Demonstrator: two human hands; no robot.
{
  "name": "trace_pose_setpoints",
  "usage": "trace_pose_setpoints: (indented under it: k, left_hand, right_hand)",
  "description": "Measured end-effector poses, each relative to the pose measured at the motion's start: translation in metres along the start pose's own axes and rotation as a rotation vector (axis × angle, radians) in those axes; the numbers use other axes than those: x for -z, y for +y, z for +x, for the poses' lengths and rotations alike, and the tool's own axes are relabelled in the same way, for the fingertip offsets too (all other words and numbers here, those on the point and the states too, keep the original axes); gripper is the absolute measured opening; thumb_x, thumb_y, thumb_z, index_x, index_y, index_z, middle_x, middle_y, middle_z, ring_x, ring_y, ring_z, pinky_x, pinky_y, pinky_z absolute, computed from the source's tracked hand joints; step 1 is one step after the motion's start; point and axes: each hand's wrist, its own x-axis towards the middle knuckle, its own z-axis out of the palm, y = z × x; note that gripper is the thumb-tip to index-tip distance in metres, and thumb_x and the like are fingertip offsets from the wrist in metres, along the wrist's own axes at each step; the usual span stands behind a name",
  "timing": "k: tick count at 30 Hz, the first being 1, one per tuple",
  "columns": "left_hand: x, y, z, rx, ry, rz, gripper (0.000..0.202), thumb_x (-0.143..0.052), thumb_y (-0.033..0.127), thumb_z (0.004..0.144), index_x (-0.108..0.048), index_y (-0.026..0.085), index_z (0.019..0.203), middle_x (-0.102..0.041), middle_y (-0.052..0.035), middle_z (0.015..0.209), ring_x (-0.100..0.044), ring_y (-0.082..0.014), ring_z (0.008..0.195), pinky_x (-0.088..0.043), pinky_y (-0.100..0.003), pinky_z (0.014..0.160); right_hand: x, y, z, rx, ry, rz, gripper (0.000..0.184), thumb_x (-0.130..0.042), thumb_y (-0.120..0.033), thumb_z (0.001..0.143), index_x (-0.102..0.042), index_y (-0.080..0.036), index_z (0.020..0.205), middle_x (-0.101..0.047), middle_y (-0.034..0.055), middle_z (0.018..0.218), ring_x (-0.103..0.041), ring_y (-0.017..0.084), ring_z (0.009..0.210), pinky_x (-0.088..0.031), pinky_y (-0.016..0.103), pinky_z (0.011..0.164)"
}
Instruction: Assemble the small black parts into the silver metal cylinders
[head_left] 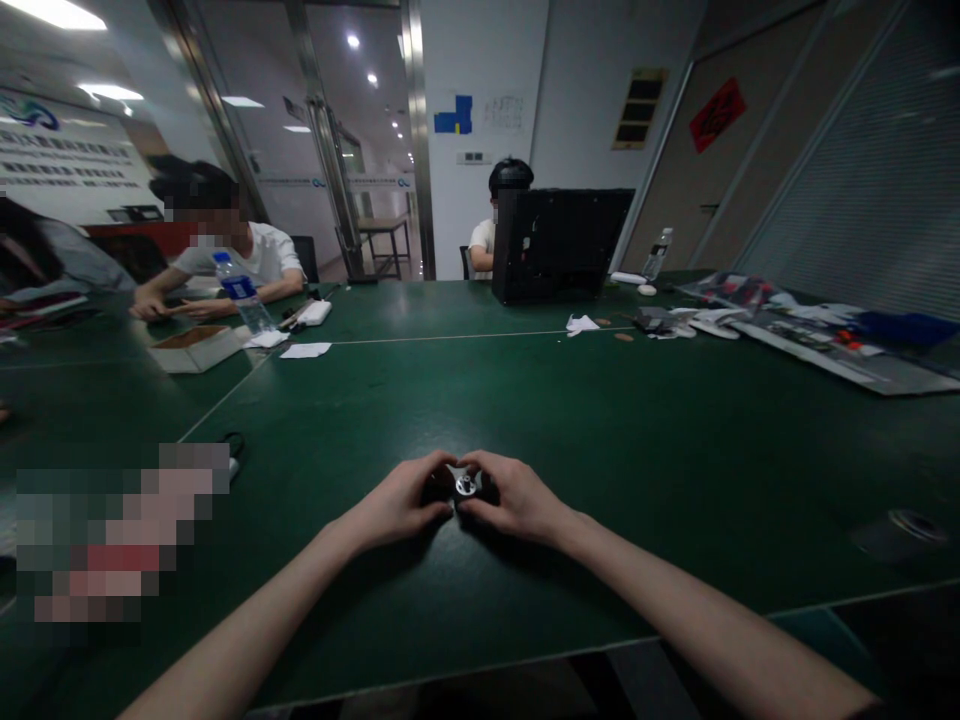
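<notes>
A small black part with a round silver face (pixel 466 485) is between my hands, low over the green tabletop. My right hand (pixel 517 495) is closed around it, thumb at the near side and fingers curled over the far side. My left hand (pixel 401 500) curls in from the other side, its fingertips meeting those of the right. Something dark shows inside the left hand's grip, but I cannot tell whether it is a separate piece or shadow.
The green table (pixel 600 430) spreads around my hands. A dark cylinder (pixel 900 535) lies at right. Farther back are a black monitor-like box (pixel 566 245), a white carton (pixel 195 350), a water bottle (pixel 244 295) and a cluttered board (pixel 840 350). Several people sit across the table.
</notes>
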Motion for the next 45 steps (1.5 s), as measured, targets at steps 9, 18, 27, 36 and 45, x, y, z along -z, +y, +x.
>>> trace_pose_setpoints:
  k: [9,18,27,36,45]
  left_hand:
    - [-0.001,-0.001,0.000,-0.002,0.013,0.020,0.047,-0.062,0.017,0.078,-0.045,0.021,0.121,-0.061,-0.0071,0.111,-0.059,-0.0213,0.100,-0.045,-0.037,0.089]
    - [-0.001,0.002,0.001,-0.008,0.016,0.036,0.042,-0.065,0.019,0.077,-0.048,0.019,0.116,-0.062,-0.0066,0.108,-0.060,-0.0209,0.096,-0.047,-0.035,0.086]
    - [0.000,0.007,0.000,0.001,0.010,0.064,0.040,-0.068,0.025,0.075,-0.051,0.020,0.112,-0.060,-0.0053,0.106,-0.058,-0.0208,0.091,-0.047,-0.033,0.080]
    - [-0.006,0.003,0.002,-0.038,0.027,0.131,0.032,-0.065,0.027,0.078,-0.052,0.019,0.105,-0.060,-0.0046,0.101,-0.056,-0.0204,0.088,-0.045,-0.032,0.078]
    - [-0.011,-0.004,0.005,-0.085,0.037,0.156,0.025,-0.058,0.023,0.082,-0.053,0.019,0.106,-0.060,-0.0039,0.099,-0.055,-0.0192,0.088,-0.043,-0.030,0.080]
  right_hand:
    - [0.000,0.001,0.000,-0.032,0.003,0.023,0.043,-0.063,-0.029,0.077,-0.050,-0.021,0.117,-0.063,0.0045,0.099,-0.058,0.014,0.076,-0.043,0.027,0.067]
    - [-0.001,0.000,0.000,0.017,-0.020,0.059,0.050,-0.064,-0.023,0.075,-0.044,-0.020,0.120,-0.064,0.0041,0.099,-0.059,0.013,0.074,-0.043,0.026,0.067]
    - [-0.002,0.000,-0.001,0.028,-0.013,0.035,0.046,-0.065,-0.022,0.075,-0.047,-0.020,0.116,-0.062,0.0058,0.104,-0.059,0.016,0.083,-0.045,0.028,0.074]
    - [0.003,-0.006,0.000,0.118,0.037,0.015,0.017,-0.058,-0.025,0.082,-0.056,-0.019,0.098,-0.056,0.0048,0.100,-0.054,0.014,0.082,-0.044,0.027,0.073]
    - [0.001,-0.006,0.002,0.105,0.084,0.070,0.006,-0.056,-0.019,0.083,-0.056,-0.017,0.088,-0.057,0.0030,0.086,-0.053,0.011,0.072,-0.044,0.025,0.068]
